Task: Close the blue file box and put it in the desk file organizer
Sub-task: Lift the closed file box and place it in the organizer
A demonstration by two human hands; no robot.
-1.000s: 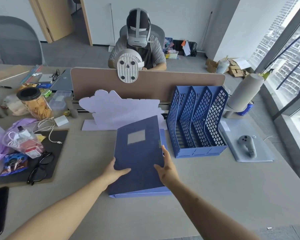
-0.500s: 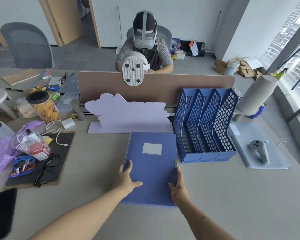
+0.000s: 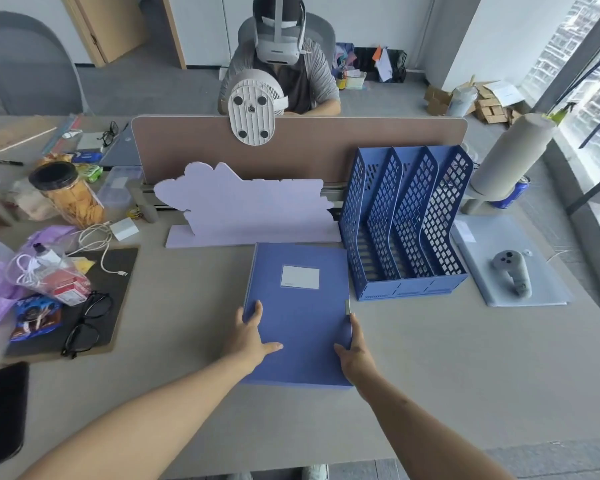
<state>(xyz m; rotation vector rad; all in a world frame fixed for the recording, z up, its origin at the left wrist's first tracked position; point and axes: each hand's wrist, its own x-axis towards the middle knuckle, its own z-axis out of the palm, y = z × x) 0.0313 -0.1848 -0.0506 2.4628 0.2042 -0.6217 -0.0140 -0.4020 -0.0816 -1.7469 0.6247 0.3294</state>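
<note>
The blue file box (image 3: 302, 306) lies flat on the desk with its lid down and a white label on top. My left hand (image 3: 248, 341) grips its left edge, thumb spread over the lid. My right hand (image 3: 355, 355) holds the right edge just below the small clasp. The blue mesh desk file organizer (image 3: 413, 292) stands directly to the right of the box, its slots empty and open toward me.
A lilac foam cutout (image 3: 243, 206) leans against the brown divider (image 3: 326, 143) behind the box. A grey controller (image 3: 511, 271) rests on a pad right of the organizer. Glasses (image 3: 87, 320), a cookie jar (image 3: 66, 194) and bags crowd the left. A person sits opposite.
The lid, tilted up a second ago, has come down flat on the box. Both hands slid to the box's side edges and have stayed there since half a second ago.
</note>
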